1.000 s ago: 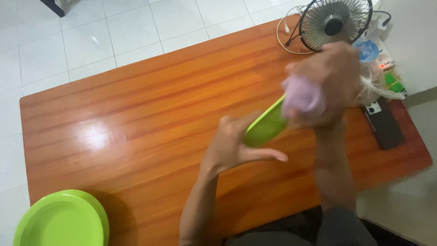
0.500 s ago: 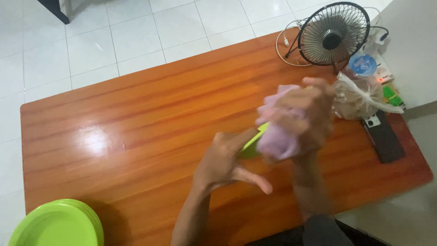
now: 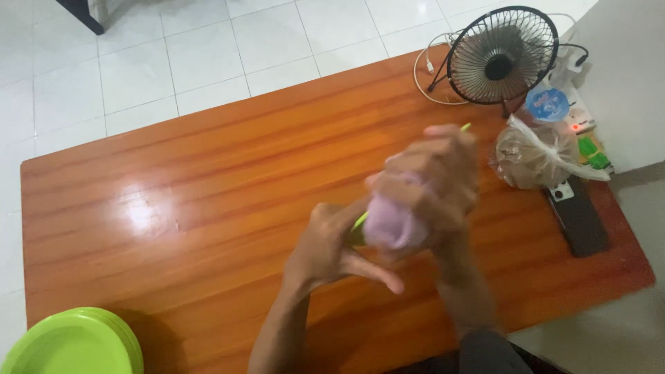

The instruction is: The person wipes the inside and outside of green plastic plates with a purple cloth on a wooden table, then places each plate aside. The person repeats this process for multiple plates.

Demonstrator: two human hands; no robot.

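**Green plate held on edge, cloth pressed to its face**

The left hand point(image 3: 332, 253) holds a lime-green plate point(image 3: 359, 223) up off the bench point(image 3: 208, 201), above its middle, and seemingly on edge toward the camera, so that little more than a thin green sliver shows between the two hands, with a small green tip poking out above the right hand's knuckles. The left grip is closed on the plate's lower edge, thumb and one finger splayed outward, which looks like a way to brace the plate while the other hand works against it.

The right hand point(image 3: 433, 180) is bunched tightly round a pale lilac cloth point(image 3: 391, 223), its grip shut on the wad and the wad pressed against the plate's face. Both hands are blurred, so finger positions cannot be told exactly.

The plate itself looks thin-rimmed, smooth and bright, and matches in colour the stack of green plates point(image 3: 73, 343) at the bench's near left corner, well apart from the hands.

Along the far right side of the bench stand a small black wire-cage fan point(image 3: 502, 55) with its white cable point(image 3: 426, 73), a knotted clear plastic bag point(image 3: 533, 159) with something brownish inside, a round blue lid point(image 3: 547, 104) and a dark flat phone point(image 3: 578, 215), all out of reach of the work.
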